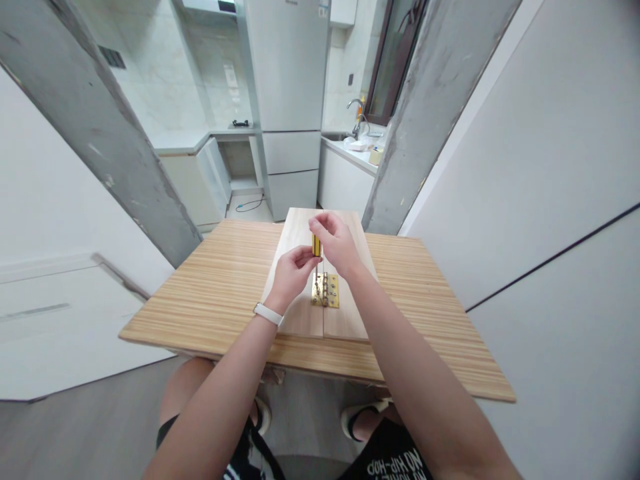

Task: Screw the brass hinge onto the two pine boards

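A screwdriver [317,245] with a yellow and black handle stands upright over a brass hinge [325,290]. My right hand [334,239] is closed around the top of its handle. Lower down, the fingers of my left hand [296,268] pinch around the handle's bottom end and the shaft. The screwdriver's tip reaches the left leaf of the hinge, at a screw there; the exact contact is too small to make out. Opened flat, the hinge spans the seam between two pale wooden boards [300,325]. Several screw heads or holes show on its leaves.
The boards lie on a striped wooden table [200,293] whose front edge is close to my knees. Behind it stand a tall fridge [293,150], a counter with a sink faucet [356,110], and bare grey pillars on both sides. White panels rise left and right.
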`<action>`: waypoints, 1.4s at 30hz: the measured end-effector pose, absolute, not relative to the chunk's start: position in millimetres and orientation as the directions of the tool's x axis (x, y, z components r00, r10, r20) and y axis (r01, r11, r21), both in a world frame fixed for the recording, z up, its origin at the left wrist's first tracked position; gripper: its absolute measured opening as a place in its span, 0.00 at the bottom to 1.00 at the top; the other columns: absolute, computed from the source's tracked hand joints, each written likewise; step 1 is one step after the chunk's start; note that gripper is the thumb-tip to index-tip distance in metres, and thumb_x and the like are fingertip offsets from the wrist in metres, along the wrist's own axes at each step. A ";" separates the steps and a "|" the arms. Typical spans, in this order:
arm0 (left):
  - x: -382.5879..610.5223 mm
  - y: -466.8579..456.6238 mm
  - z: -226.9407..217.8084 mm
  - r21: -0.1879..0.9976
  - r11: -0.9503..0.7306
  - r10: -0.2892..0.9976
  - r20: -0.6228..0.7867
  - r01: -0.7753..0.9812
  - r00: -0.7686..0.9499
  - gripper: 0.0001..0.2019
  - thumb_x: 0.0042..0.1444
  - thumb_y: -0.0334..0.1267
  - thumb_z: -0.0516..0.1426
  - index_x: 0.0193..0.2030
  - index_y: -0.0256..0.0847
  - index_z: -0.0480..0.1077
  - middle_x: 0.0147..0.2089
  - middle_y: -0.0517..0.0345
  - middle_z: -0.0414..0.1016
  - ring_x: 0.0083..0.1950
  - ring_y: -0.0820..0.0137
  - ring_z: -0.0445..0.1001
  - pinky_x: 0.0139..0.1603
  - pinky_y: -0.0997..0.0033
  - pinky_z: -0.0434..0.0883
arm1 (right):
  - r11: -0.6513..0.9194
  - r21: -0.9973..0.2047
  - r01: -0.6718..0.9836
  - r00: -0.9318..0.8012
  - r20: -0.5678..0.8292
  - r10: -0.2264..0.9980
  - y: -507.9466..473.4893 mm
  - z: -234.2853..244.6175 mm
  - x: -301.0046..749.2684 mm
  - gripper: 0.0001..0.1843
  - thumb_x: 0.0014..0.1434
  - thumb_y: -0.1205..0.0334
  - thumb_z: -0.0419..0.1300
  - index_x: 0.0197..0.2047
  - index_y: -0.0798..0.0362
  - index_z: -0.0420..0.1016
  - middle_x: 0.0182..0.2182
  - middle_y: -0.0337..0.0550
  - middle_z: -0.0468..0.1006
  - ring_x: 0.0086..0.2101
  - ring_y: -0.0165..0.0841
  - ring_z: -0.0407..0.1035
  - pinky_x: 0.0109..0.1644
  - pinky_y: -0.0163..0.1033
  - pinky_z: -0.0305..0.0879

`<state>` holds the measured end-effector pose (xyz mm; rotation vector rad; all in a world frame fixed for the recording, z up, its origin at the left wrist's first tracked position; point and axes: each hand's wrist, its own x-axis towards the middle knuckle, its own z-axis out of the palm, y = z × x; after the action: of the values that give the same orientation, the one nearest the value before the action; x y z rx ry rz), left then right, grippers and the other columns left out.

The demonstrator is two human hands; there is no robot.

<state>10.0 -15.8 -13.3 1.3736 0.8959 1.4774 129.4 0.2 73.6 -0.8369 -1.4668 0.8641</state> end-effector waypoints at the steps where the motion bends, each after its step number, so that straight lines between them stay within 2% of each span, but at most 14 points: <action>1: 11.5 -16.7 -12.5 0.932 -0.343 0.938 0.347 -0.115 0.014 0.13 0.53 0.40 0.68 0.43 0.37 0.76 0.45 0.47 0.83 0.47 0.62 0.82 0.54 0.60 0.78 | 0.480 -0.876 0.038 -0.025 0.480 0.877 -2.7 73.9 129.3 0.15 0.62 0.47 0.62 0.37 0.50 0.71 0.34 0.39 0.75 0.37 0.32 0.69 0.44 0.38 0.66; 4: 16.6 -22.0 -7.7 0.930 -0.367 0.930 0.366 -0.024 -0.031 0.09 0.54 0.38 0.66 0.39 0.38 0.73 0.40 0.53 0.81 0.42 0.66 0.81 0.43 0.69 0.77 | 0.455 -0.888 0.060 0.069 0.459 0.886 -12.1 71.3 124.0 0.14 0.64 0.48 0.61 0.38 0.50 0.70 0.36 0.40 0.75 0.38 0.33 0.69 0.45 0.39 0.66; 7: 22.0 -29.9 -0.7 0.916 -0.392 0.911 0.400 0.090 -0.104 0.06 0.53 0.32 0.63 0.35 0.40 0.70 0.37 0.58 0.78 0.37 0.70 0.78 0.35 0.75 0.71 | 0.400 -0.915 0.049 0.119 0.403 0.907 -19.9 65.1 112.7 0.14 0.64 0.48 0.61 0.38 0.50 0.69 0.34 0.38 0.73 0.36 0.33 0.69 0.42 0.39 0.65; 11: 26.1 -36.9 5.0 0.891 -0.412 0.885 0.441 0.190 -0.151 0.05 0.53 0.30 0.61 0.32 0.40 0.67 0.33 0.59 0.76 0.35 0.71 0.75 0.34 0.75 0.69 | 0.383 -0.921 0.076 0.192 0.390 0.900 -19.2 59.1 98.8 0.16 0.64 0.49 0.60 0.31 0.49 0.65 0.27 0.34 0.67 0.30 0.31 0.64 0.36 0.38 0.61; 13: 25.3 -35.6 3.0 0.898 -0.396 0.890 0.427 0.193 -0.158 0.06 0.53 0.29 0.61 0.31 0.40 0.66 0.30 0.61 0.74 0.34 0.71 0.75 0.33 0.75 0.68 | 0.369 -0.927 0.063 0.220 0.373 0.901 -12.5 57.7 95.7 0.21 0.66 0.47 0.59 0.27 0.49 0.60 0.23 0.33 0.62 0.26 0.30 0.59 0.32 0.38 0.58; 15: 22.1 -31.3 -1.7 0.914 -0.377 0.908 0.397 0.150 -0.135 0.08 0.51 0.29 0.63 0.33 0.40 0.67 0.33 0.61 0.75 0.34 0.71 0.76 0.34 0.75 0.69 | 0.330 -0.944 0.031 0.205 0.329 0.922 -3.4 57.2 95.3 0.26 0.66 0.43 0.57 0.23 0.48 0.56 0.20 0.32 0.58 0.23 0.29 0.55 0.28 0.38 0.54; 18: 14.7 -24.0 -8.7 0.937 -0.349 0.935 0.350 0.013 -0.059 0.16 0.49 0.30 0.66 0.44 0.40 0.68 0.42 0.56 0.79 0.39 0.69 0.79 0.39 0.72 0.75 | 0.249 -0.968 -0.024 0.103 0.246 0.964 8.1 59.2 98.5 0.31 0.64 0.37 0.57 0.19 0.48 0.54 0.16 0.32 0.55 0.20 0.28 0.51 0.24 0.38 0.50; 20: 9.8 -21.4 -10.5 0.943 -0.322 0.946 0.325 -0.086 0.015 0.21 0.49 0.32 0.68 0.49 0.41 0.67 0.43 0.53 0.80 0.42 0.67 0.81 0.43 0.69 0.77 | 0.193 -0.979 -0.070 -0.051 0.196 0.979 11.4 62.9 101.9 0.33 0.61 0.34 0.60 0.18 0.48 0.54 0.14 0.32 0.55 0.18 0.27 0.50 0.22 0.38 0.47; 24: 3.0 -20.6 -9.0 0.933 -0.285 0.931 0.325 -0.221 0.169 0.20 0.54 0.36 0.68 0.52 0.39 0.68 0.44 0.51 0.81 0.47 0.64 0.81 0.49 0.66 0.77 | 0.081 -0.984 -0.160 -0.406 0.140 0.903 10.2 74.2 109.3 0.36 0.56 0.33 0.65 0.17 0.47 0.52 0.13 0.28 0.50 0.17 0.24 0.44 0.20 0.36 0.39; 29: -1.6 -16.2 -10.4 0.917 -0.299 0.895 0.365 -0.263 0.255 0.19 0.59 0.37 0.65 0.56 0.38 0.72 0.51 0.48 0.82 0.55 0.60 0.80 0.58 0.61 0.75 | -0.001 -0.978 -0.211 -0.544 0.116 0.831 10.5 80.5 118.0 0.36 0.56 0.38 0.68 0.16 0.48 0.50 0.12 0.27 0.48 0.16 0.22 0.41 0.20 0.35 0.36; 32: -1.2 -13.6 -11.8 0.924 -0.302 0.911 0.352 -0.233 0.216 0.15 0.58 0.35 0.65 0.52 0.37 0.74 0.49 0.48 0.83 0.55 0.58 0.81 0.60 0.57 0.75 | 0.037 -0.982 -0.187 -0.509 0.129 0.851 11.3 76.7 121.5 0.34 0.59 0.38 0.65 0.16 0.49 0.54 0.12 0.30 0.53 0.16 0.24 0.47 0.19 0.35 0.40; 36: 4.6 -14.5 -12.5 0.940 -0.282 0.940 0.311 -0.192 0.142 0.14 0.56 0.34 0.66 0.48 0.37 0.75 0.47 0.47 0.84 0.51 0.58 0.82 0.58 0.55 0.76 | 0.223 -0.969 -0.105 -0.306 0.245 0.920 8.6 74.8 124.3 0.27 0.60 0.39 0.63 0.22 0.51 0.66 0.20 0.37 0.68 0.22 0.28 0.61 0.26 0.36 0.56; 39: 10.7 -17.4 -12.9 0.934 -0.322 0.937 0.338 -0.156 0.085 0.11 0.54 0.36 0.67 0.44 0.37 0.76 0.45 0.48 0.83 0.48 0.61 0.83 0.55 0.59 0.78 | 0.395 -0.918 -0.047 -0.055 0.397 0.916 2.1 78.3 124.5 0.21 0.61 0.43 0.63 0.29 0.51 0.69 0.26 0.37 0.71 0.30 0.30 0.65 0.36 0.36 0.63; 42: 16.5 -23.1 -8.9 0.926 -0.373 0.927 0.375 -0.053 0.020 0.08 0.54 0.35 0.66 0.38 0.37 0.74 0.40 0.53 0.82 0.42 0.65 0.82 0.46 0.67 0.77 | 0.423 -0.906 -0.001 0.066 0.422 0.904 -10.3 79.8 119.7 0.16 0.63 0.46 0.62 0.35 0.50 0.69 0.30 0.37 0.72 0.33 0.31 0.66 0.40 0.37 0.63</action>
<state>16.5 -23.1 -8.9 1.4604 0.9438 1.4837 119.7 -10.3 79.8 -0.9026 -1.3268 0.8457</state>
